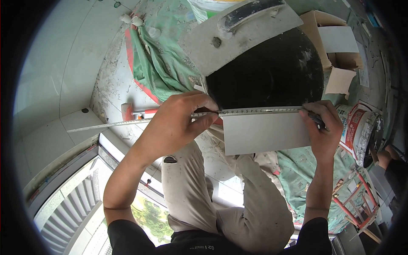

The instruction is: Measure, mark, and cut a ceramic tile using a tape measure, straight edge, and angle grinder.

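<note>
My left hand (182,123) pinches a long thin metal ruler (259,110), whose free length sticks out far to the left. The ruler lies along the far edge of a light rectangular tile (265,136) above my knees. My right hand (323,127) is closed on a dark pen-like object (315,119) at the ruler's right end, its thumb by the tile's top right corner. Just beyond the tile stands a large black bucket (263,68), with a grey, dirty trowel (238,42) resting across its far side.
A red rubber mallet (126,111) lies at left by green sheeting (161,63). An open cardboard box (316,23), a white bucket (352,131) and a red metal frame (352,208) are at right. Another person's hand (384,157) shows at far right. A window (72,204) is lower left.
</note>
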### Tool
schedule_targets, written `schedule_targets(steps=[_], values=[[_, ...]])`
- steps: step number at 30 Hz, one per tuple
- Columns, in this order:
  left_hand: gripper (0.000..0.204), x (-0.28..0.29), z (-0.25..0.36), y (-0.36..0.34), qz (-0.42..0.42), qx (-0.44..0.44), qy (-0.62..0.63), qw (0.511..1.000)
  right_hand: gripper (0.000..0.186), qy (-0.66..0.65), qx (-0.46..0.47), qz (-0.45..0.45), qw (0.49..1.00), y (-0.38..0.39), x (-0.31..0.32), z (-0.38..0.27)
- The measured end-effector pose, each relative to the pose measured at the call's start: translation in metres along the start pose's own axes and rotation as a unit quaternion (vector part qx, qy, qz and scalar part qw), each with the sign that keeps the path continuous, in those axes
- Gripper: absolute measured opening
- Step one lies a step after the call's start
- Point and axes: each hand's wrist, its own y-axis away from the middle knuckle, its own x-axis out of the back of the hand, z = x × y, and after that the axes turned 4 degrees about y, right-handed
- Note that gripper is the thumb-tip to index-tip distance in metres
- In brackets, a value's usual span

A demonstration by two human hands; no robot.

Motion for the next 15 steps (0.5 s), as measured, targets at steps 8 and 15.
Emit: schedule_targets(steps=[8, 15], values=[[0.020, 0.003, 0.004, 0.000, -0.022, 0.070, 0.027, 0.997, 0.019, 0.015, -0.002, 0.006, 1.000, 0.004, 0.007, 0.016], [0.025, 0.007, -0.001, 0.001, -0.054, 0.109, 0.048, 0.991, 0.019, 0.032, -0.017, 0.013, 0.999, 0.006, 0.011, 0.023]])
